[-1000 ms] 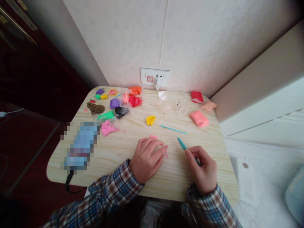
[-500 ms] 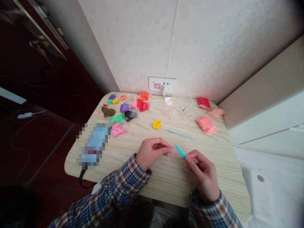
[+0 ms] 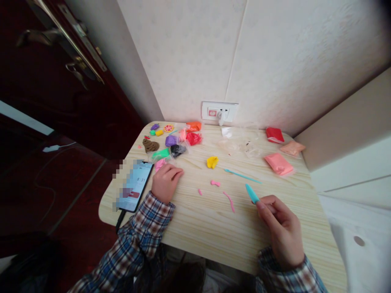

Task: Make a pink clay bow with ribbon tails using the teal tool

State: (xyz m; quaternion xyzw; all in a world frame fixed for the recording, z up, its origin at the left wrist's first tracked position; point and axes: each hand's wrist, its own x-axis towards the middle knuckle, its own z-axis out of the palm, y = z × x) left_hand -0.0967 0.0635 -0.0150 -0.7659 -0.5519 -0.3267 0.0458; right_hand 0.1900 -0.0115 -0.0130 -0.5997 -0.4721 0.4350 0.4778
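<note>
My right hand point(image 3: 282, 228) grips a turquoise plastic clay knife point(image 3: 252, 193), its blade pointing up and away over the table's right half. My left hand point(image 3: 166, 183) is closed, thumb and fingertips together low over the table, beside a bag of pink clay point(image 3: 160, 163); whether anything is pinched there I cannot make out. Between my hands lie a thin pink clay strip point(image 3: 229, 201), a small bow-shaped pink piece point(image 3: 215, 183) and a short pink bit point(image 3: 200, 191). Beyond them are a yellow clay lump point(image 3: 212, 162) and a slim turquoise tool point(image 3: 242, 176).
Left of my left hand lies a phone point(image 3: 137, 187) with a cable. Bagged clay, including a black pack point(image 3: 178, 151), and a brown coil point(image 3: 150, 145) fill the back left. Pink pack point(image 3: 278, 163) and red pack point(image 3: 274, 134) sit at right, below the wall socket point(image 3: 219, 112).
My left hand has let go of the pink strip, which lies on the table, and moved left to the pink bag. The right hand still holds the knife. The view has shifted.
</note>
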